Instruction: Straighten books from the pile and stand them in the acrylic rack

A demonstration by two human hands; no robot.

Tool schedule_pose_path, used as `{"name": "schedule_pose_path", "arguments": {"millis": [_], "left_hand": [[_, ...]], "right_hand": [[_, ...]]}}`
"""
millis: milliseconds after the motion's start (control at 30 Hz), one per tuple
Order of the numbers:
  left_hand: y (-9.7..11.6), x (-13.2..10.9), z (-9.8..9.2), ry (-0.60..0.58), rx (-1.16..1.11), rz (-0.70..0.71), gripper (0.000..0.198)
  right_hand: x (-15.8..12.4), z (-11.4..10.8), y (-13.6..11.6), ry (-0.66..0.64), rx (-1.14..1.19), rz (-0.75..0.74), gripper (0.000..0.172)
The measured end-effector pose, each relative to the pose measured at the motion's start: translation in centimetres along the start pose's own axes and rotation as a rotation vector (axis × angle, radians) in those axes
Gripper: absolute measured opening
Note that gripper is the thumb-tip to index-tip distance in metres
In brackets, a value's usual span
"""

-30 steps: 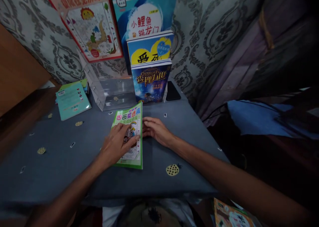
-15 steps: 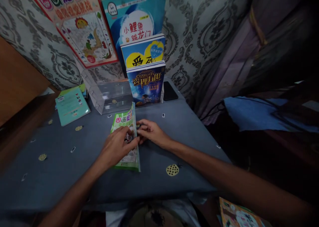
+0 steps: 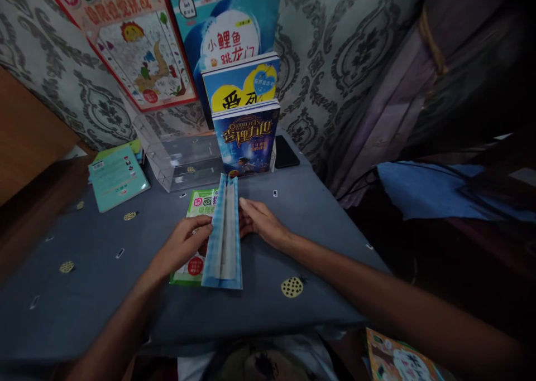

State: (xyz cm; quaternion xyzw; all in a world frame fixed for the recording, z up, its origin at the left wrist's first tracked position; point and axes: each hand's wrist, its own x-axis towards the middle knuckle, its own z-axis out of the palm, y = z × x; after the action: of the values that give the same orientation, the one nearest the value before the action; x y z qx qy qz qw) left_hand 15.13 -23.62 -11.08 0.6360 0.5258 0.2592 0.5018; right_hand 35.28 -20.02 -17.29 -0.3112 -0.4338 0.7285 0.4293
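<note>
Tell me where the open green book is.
In the head view, left of centre, the open green book lies on the tablecloth before the clear stand, left hand over its left side, right hand by its right edge.

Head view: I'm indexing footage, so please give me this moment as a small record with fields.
Left hand: touching the thin green-bordered paperback book
Right hand: at the book's right edge; exact grip unclear
Book state: partly open, blue-checked insides showing
Surface: grey-blue cloth with yellow pineapple prints
Behind the book: clear plastic tiered rack; dark blue paperback upright at its front
Left of rack: teal rectangular book, lying flat
Right of rack: flat black rectangular object
</note>
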Motion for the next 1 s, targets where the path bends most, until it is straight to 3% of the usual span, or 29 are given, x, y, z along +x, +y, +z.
{"name": "schedule_pose_path", "arguments": {"millis": [200, 300, 400, 500, 600, 700, 800, 900, 1000], "left_hand": [[-0.4, 0.1, 0.0, 0.131, 0.069, 0.081, 0.037], [-1.9, 0.5, -1.1, 0.347, 0.198, 0.155, 0.035], [-4.1, 1.2, -2.8, 0.536, 0.333, 0.157, 0.048], [-5.5, 1.6, -4.6, 0.508, 0.171, 0.060, 0.067], [-4.6, 1.1, -5.9, 0.445, -0.066, 0.031, 0.074], [-1.6, -0.1, -6.3, 0.394, -0.271, 0.111, 0.061], [1.1, -1.5, -6.2, 0.500, -0.385, 0.327, 0.036], [1.4, -2.5, -6.3, 0.553, -0.194, 0.541, 0.016], [-1.0, -3.0, -6.3, 0.381, 0.130, 0.626, 0.012]], "right_hand": [[0.0, 0.0, 0.0, -0.005, -0.069, 0.001, 0.043], [0.0, -0.1, 0.1, -0.047, -0.108, -0.012, 0.040], [0.0, -0.4, 0.2, -0.096, -0.121, -0.037, 0.038], [-0.1, -0.6, -0.2, -0.129, -0.125, -0.055, 0.038], [-0.3, -0.7, -1.5, -0.148, -0.142, -0.104, 0.041], [-0.8, -0.2, -3.8, -0.172, -0.273, -0.251, 0.038], [-1.2, 0.5, -6.1, -0.144, -0.572, -0.524, 0.029], [-1.2, 0.4, -6.7, -0.133, -0.859, -0.808, 0.026], [-0.9, -1.1, -5.0, -0.201, -1.007, -0.886, 0.032]]}}
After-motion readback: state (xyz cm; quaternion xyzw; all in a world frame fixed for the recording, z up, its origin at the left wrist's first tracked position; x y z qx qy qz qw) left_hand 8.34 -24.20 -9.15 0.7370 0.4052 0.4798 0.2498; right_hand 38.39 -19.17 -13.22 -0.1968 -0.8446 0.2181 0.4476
